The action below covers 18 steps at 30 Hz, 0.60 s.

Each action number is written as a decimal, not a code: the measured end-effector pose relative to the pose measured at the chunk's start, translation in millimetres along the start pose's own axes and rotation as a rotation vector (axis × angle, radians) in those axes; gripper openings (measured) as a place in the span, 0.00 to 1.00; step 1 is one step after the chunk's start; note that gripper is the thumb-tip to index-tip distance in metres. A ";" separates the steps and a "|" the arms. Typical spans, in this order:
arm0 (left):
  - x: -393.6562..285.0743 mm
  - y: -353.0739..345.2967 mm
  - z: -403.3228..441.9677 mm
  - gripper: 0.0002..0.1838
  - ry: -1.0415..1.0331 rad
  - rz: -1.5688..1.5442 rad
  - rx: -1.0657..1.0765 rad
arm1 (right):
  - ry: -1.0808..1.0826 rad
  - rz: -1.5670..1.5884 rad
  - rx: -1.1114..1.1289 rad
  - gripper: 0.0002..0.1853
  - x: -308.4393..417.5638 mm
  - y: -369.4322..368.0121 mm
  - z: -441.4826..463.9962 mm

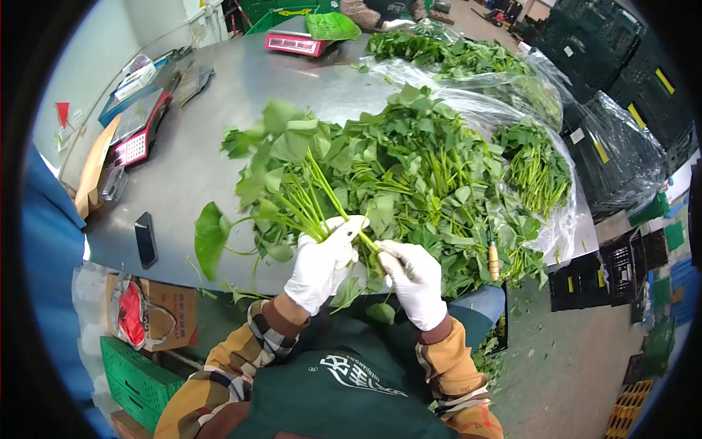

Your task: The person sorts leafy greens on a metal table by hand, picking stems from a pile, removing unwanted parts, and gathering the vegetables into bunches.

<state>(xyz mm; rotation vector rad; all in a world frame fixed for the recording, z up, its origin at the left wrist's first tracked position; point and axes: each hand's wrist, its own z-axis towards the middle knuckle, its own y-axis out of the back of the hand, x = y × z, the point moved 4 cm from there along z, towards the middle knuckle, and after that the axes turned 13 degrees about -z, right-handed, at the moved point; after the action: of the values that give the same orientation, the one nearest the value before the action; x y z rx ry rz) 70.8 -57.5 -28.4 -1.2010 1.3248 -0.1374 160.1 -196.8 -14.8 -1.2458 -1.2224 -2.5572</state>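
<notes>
My left hand (325,260), in a white glove, is closed round a bunch of leafy green stems (301,208) whose leaves fan out up and to the left. Close by, my gloved right hand (413,282) pinches the lower end of a thicker stem (367,241) that crosses from the left hand. A large heap of leafy greens (417,175) lies just beyond both hands on the metal table (197,175). At the heap's right edge rests a tool with a wooden handle (493,262); leaves hide part of its narrow dark end.
A phone (145,240) lies on the table's left side, near a red scale (139,135). Another red scale (296,44) stands at the back. Clear plastic (545,238) lies under more greens at right. Dark crates (610,154) are stacked beyond. A co-worker's gloved hand (398,24) shows at the far end.
</notes>
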 end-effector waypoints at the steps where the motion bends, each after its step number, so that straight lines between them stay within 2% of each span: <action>1: 0.4 2.5 -0.9 0.11 -0.004 0.017 0.000 | 0.096 -0.090 -0.010 0.12 5.6 -4.0 -1.7; 4: 1.2 13.0 -2.0 0.12 -0.012 0.062 -0.012 | -0.031 0.109 0.138 0.12 1.3 -10.9 -5.6; 5: 1.0 14.2 -4.1 0.12 -0.015 0.059 0.007 | -0.275 0.382 0.323 0.12 -7.1 -13.9 -7.6; 7: 4.7 22.0 -6.3 0.11 0.004 0.034 0.123 | -0.416 0.604 0.420 0.12 -16.7 -9.3 -7.6; 8: 6.2 23.9 -5.6 0.11 -0.018 0.009 0.100 | -0.490 0.700 0.440 0.11 -18.0 -6.4 -7.4; 10: 8.0 25.8 -5.2 0.11 -0.062 -0.040 0.049 | -0.429 0.630 0.470 0.11 -21.6 -1.7 -8.8; 11: 3.4 26.5 -3.9 0.11 -0.137 -0.060 0.116 | -0.388 0.560 0.492 0.11 -24.8 -2.1 -11.2; 12: -2.0 26.2 -0.8 0.09 -0.198 -0.153 -0.048 | -0.346 0.492 0.515 0.12 -26.6 -2.2 -12.9; 13: -9.1 29.0 4.1 0.11 -0.203 -0.121 -0.012 | -0.409 0.413 0.560 0.12 -28.7 -0.4 -14.4; 16: -13.5 31.8 5.4 0.13 -0.154 -0.104 0.017 | 0.091 -0.094 0.160 0.13 -20.2 2.8 -3.0; 17: -8.9 25.8 0.0 0.13 -0.114 -0.082 0.013 | 0.066 -0.090 0.141 0.15 -17.1 1.2 -2.5; 18: -3.6 19.6 -4.1 0.13 -0.073 -0.060 0.012 | -0.031 0.118 0.167 0.16 -13.5 -4.3 1.4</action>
<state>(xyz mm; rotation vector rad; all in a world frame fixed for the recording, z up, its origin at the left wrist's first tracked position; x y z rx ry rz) 56.1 -48.8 -39.3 -1.2249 1.2231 -0.1430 168.5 -196.7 -26.2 -1.2848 -1.2965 -2.3095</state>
